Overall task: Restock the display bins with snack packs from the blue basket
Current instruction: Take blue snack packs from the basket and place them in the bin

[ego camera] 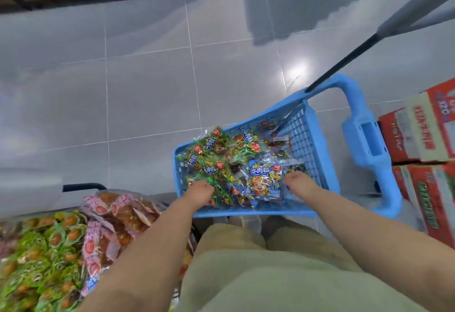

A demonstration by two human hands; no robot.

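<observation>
The blue basket (307,134) stands on the floor in front of my legs, holding several snack packs. Green packs (211,154) lie heaped in its left half and a blue pack (263,178) lies at the near middle. My left hand (200,189) reaches down into the green packs, its fingers buried among them. My right hand (296,182) is down in the basket at the blue pack's right edge, fingers hidden below. Whether either hand grips a pack cannot be seen.
Display bins at lower left hold green-wrapped snacks (37,250) and pink-and-brown packs (115,215). Red cardboard boxes (423,154) are stacked at the right. The basket's blue handle (369,144) and a black pole (344,60) rise on the right. Grey tiled floor (147,85) stretches ahead.
</observation>
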